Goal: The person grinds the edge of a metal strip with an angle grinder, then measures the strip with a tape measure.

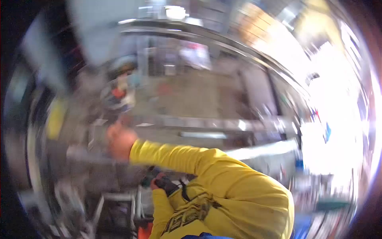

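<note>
Nearest of all, a yellow long-sleeved fabric shirt (246,183)! At its stretched cuff, the right hand (121,141) blurs, finger state impossible to tell. Left of its chest, the left hand (154,183) meets a dark, smeared handheld object (168,186), grip unclear.

Dark block lettering runs aslant across the chest of the yellow shirt (246,191), at the near side of the scene; the fabric is creased there and the print (187,217) is smeared, so some strokes look like an S or two, but no whole word can be made out. On the far side, the pale sheet with a pinkish-red patch (195,53) is too blurred to tell whether it bears any writing. No other text, label, brand, number or sign can be read.
</note>
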`<state>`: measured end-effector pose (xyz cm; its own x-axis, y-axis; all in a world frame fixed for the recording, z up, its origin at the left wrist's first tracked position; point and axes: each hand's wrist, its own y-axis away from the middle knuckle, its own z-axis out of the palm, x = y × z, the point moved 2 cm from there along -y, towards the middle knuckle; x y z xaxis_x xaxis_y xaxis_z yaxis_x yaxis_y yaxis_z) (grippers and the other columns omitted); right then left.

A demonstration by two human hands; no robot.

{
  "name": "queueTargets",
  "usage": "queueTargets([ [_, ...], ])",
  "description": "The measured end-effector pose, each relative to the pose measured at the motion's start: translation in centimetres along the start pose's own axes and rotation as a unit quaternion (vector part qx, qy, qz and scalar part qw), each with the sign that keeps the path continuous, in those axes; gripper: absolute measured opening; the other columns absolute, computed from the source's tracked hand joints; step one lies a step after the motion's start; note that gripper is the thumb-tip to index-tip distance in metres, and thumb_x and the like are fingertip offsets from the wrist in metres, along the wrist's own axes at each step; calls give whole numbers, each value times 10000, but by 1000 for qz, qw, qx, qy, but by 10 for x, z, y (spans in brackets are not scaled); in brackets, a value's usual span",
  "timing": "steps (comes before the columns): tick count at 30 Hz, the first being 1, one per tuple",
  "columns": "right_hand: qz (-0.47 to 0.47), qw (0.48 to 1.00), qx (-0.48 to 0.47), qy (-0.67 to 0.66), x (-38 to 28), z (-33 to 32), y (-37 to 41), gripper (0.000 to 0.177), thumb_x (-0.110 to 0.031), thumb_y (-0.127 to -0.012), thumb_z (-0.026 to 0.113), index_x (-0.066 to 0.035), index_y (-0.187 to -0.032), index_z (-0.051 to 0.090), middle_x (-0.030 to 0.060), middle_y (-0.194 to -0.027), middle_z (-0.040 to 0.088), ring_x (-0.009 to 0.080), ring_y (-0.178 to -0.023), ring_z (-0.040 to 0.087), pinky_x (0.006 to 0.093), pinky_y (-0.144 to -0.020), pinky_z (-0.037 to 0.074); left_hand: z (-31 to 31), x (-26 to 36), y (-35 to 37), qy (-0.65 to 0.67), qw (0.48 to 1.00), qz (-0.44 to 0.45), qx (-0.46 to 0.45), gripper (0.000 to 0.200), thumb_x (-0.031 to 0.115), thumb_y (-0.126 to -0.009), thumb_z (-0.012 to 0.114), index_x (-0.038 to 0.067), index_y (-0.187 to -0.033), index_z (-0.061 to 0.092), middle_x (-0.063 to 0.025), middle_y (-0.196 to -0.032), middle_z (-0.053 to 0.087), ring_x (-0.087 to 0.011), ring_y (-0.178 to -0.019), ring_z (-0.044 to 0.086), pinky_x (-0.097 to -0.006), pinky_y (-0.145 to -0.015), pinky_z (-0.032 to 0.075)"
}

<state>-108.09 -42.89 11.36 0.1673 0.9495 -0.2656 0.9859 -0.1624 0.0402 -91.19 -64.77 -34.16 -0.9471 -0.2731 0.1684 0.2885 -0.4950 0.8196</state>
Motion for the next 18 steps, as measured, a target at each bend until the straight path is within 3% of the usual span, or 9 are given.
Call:
queueTargets([
  [2, 112, 978, 8, -173, -2, -15, 88, 601, -369, -887, 649, -22, -1356, 508, 262, -1382, 486, 422, -1092, 638, 508, -848, 566, 30, 8, 14, -26, 994, -89, 65, 342, 316, -813, 680, 31, -1000, 705, -146, -1003, 708, -283, -869, 665, -392, -785, 562],
  [3, 85, 971, 168, -151, 2, 30, 120, 583, -381, -856, 689, -47, -1292, 496, 230, -1248, 531, 406, -926, 665, 519, -741, 566, 45, 11, 15, -37, 990, -105, 90, 336, 312, -808, 684, 38, -1001, 701, -145, -998, 706, -284, -867, 663, -394, -779, 564],
  [7, 189, 927, 169, -276, 48, 19, 276, 371, -305, -861, 695, -72, -1112, 553, 161, -1052, 545, 393, -903, 630, 508, -723, 541, 80, -8, 25, -77, 977, -133, 146, 319, 296, -788, 702, 67, -1008, 682, -140, -980, 694, -290, -861, 653, -398, -754, 570],
  [11, 291, 892, 199, -282, 110, 13, 424, 287, -262, -866, 692, -82, -1054, 571, 143, -1028, 544, 388, -908, 620, 502, -731, 532, 105, -63, 44, -142, 970, -140, 140, 313, 280, -768, 720, 95, -1014, 664, -134, -961, 683, -295, -855, 644, -403, -728, 576],
  [13, 324, 876, 226, -276, 138, 8, 487, 269, -248, -866, 695, -83, -1036, 569, 143, -1012, 540, 388, -909, 619, 502, -734, 528, 103, -91, 33, -210, 963, -164, 42, 688, 509, -721, 673, -65, -1097, 620, -203, -1001, 694, -295, -753, 670, -385, -628, 592],
  [14, 321, 867, 264, -273, 151, 9, 513, 242, -223, -858, 687, -78, -1001, 557, 150, -990, 546, 396, -897, 624, 505, -730, 524, 99, -108, 22, -161, 970, -167, 70, 625, 474, -719, 689, -37, -1073, 626, -186, -989, 691, -295, -759, 667, -394, -641, 598],
  [18, 310, 866, 255, -299, 190, 0, 596, 228, -222, -864, 676, -71, -988, 559, 158, -996, 548, 397, -887, 623, 503, -752, 520, 130, -191, 49, -173, 970, -108, 128, 561, 435, -717, 699, -7, -1056, 630, -167, -978, 687, -293, -765, 663, -407, -649, 602],
])
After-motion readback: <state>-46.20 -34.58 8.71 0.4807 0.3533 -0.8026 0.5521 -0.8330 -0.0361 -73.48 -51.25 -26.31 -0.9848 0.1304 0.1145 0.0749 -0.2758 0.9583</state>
